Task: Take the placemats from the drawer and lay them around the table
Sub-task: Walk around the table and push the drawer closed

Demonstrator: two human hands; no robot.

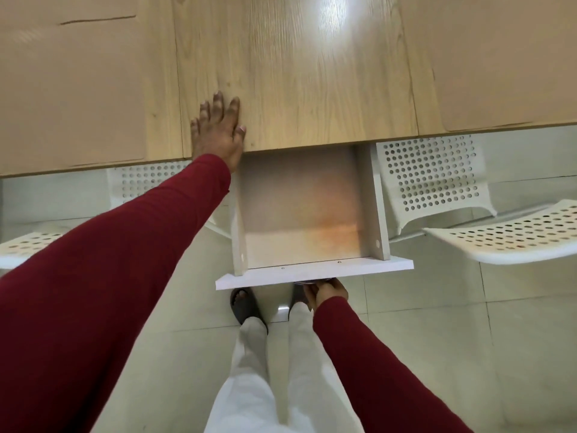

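A white drawer [373, 210] stands pulled out from under the wooden table [296, 82]; its pale bottom shows no placemat inside. My right hand [326, 292] grips the metal handle [304, 283] below the drawer's front panel. My left hand [218, 126] rests flat, fingers spread, on the tabletop just left of the drawer. One tan placemat [71, 89] lies on the table at the left, another tan placemat [499, 57] at the right.
White perforated chairs flank the drawer: the left chair [31, 245] under my left arm, the right chair [515, 235] with its back [431, 176] against the table edge. My feet stand on the tiled floor [437, 323] right under the drawer front.
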